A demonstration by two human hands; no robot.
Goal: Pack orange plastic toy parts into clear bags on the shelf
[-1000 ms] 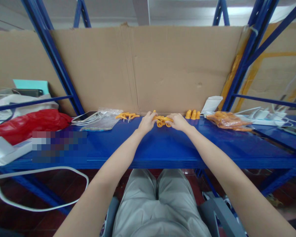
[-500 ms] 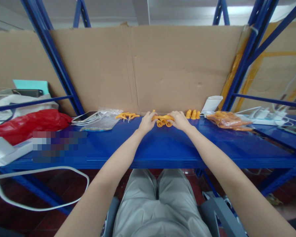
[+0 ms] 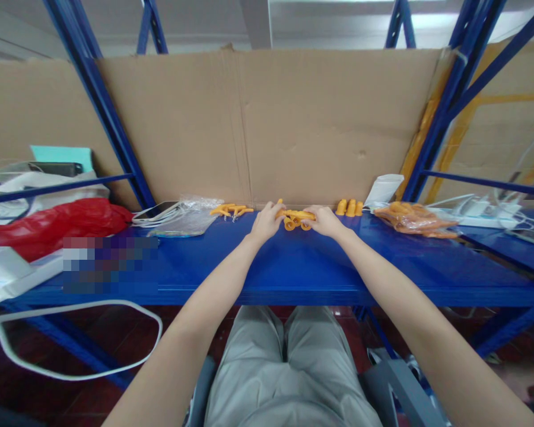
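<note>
Both hands are over the back half of the blue shelf (image 3: 302, 267). My left hand (image 3: 267, 221) is closed on the left end of an orange plastic piece (image 3: 299, 214), and the fingers of my right hand (image 3: 324, 220) close round its right end. Its exact kind is too small to make out. Just below it, several round hollow orange caps (image 3: 290, 225) lie on the shelf with their openings toward me. To the left rest branched orange pieces (image 3: 231, 210) with small metal hooks. Several orange caps (image 3: 349, 207) stand upright in a row on the right.
A cardboard sheet (image 3: 320, 124) closes off the back. Clear plastic bags (image 3: 191, 216), a white cable and a red bag (image 3: 84, 222) lie leftward. On the right are a bag of orange parts (image 3: 412, 218) and a power strip (image 3: 480, 216). Blue posts flank the shelf.
The orange piece has turned slightly between my hands, and its middle looks wider now. Both hands stay in nearly the same place; the whole view has shifted a little.
</note>
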